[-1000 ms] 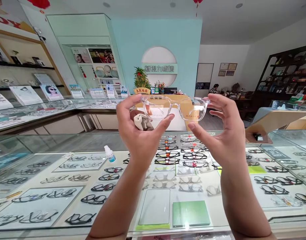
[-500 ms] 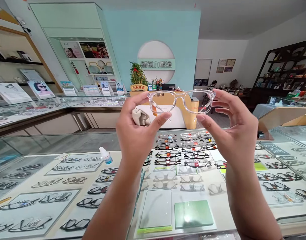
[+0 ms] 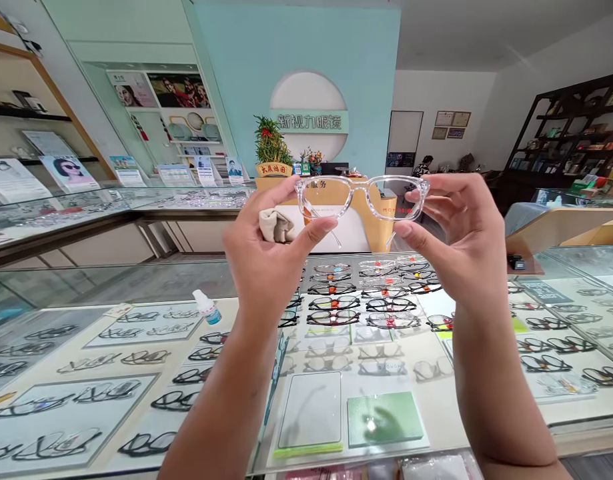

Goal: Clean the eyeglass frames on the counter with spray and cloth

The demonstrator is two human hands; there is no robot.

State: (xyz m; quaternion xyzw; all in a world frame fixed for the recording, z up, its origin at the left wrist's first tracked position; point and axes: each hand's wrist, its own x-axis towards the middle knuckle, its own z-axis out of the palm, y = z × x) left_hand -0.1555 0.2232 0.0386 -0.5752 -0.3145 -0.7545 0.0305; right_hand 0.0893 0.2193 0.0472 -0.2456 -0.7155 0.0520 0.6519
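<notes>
A pair of clear-framed glasses is held up at eye level between both hands, lenses facing me. My left hand pinches the left rim between thumb and index finger, with a crumpled beige cloth tucked in its palm. On the other side, my right hand grips the right corner and lower rim with thumb and fingers. The thin temples hang behind the lenses. Below the hands, several rows of dark-framed glasses lie in the glass display counter.
A small spray bottle with blue liquid stands on the counter at left. A green pad and a white board lie at the near side. Further off are a reception desk, a potted plant and a seated person.
The glasses and both hands have shifted slightly left and up in view, and the glasses' temples hang at a changed angle. The grip remains the same.
</notes>
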